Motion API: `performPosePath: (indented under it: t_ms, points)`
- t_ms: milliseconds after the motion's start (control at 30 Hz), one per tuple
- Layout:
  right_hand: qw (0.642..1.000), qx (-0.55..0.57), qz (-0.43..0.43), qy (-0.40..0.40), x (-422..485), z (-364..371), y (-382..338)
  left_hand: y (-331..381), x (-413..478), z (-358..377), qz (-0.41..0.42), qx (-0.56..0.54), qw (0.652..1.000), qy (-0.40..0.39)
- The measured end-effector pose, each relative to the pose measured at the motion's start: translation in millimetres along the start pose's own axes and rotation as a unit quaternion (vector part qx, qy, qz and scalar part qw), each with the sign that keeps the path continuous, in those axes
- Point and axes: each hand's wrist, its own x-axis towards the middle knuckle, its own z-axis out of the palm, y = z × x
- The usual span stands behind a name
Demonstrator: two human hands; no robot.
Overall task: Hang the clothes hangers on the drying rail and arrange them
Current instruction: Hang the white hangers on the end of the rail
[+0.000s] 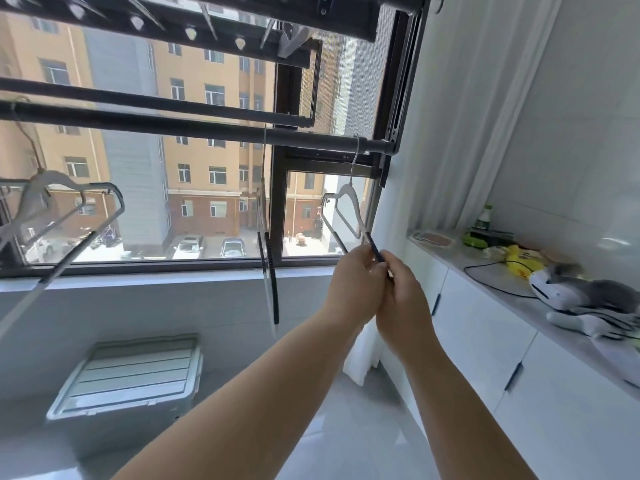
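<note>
Head view: left hand (353,285) and right hand (403,296) on end hanger (347,191).
Both hands, touching each other, pinch its dark ribbed lower arm. Its hook sits near the right end of the drying rail (207,128). A second hanger (273,271) hangs mid-rail, with more hangers (46,180) at the left end.

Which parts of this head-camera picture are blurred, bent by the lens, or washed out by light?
Head view: the left hanger is smeared by blur; the window frame leans from wide-angle distortion; daylight washes out the parked cars outside; the left hand and right hand on the right hanger look fairly sharp.
</note>
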Motion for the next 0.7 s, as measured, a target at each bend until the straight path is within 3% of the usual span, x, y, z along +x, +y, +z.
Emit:
performPosePath:
  t_ms: [67,133,200,267,367,467,600,700]
  points:
    - [0.998,-0.052,-0.02,0.016,-6,-3,-3,9,-9,-6,0.011,0.048,0.999,0.011]
    - [0.98,-0.155,-0.087,0.089,-15,-6,-13,20,-17,-22,0.062,0.085,0.994,0.035]
    - [0.966,-0.156,-0.159,0.132,-25,-4,-32,34,-22,-49,0.133,0.115,0.983,0.061]
    - [0.971,-0.106,-0.195,0.088,-32,5,-49,43,-25,-79,0.171,0.156,0.966,0.117]
    - [0.989,-0.037,-0.121,-0.07,-40,30,-63,35,-22,-114,0.151,0.176,0.95,0.207]
    - [0.985,-0.029,-0.049,-0.16,-41,55,-59,13,-23,-127,0.052,0.18,0.965,0.185]
    - [0.984,0.022,0.019,-0.177,-36,70,-53,-9,-25,-120,-0.004,0.129,0.983,0.129]
    - [0.989,0.086,0.03,-0.121,-35,76,-47,-14,-24,-111,0.003,0.11,0.988,0.11]
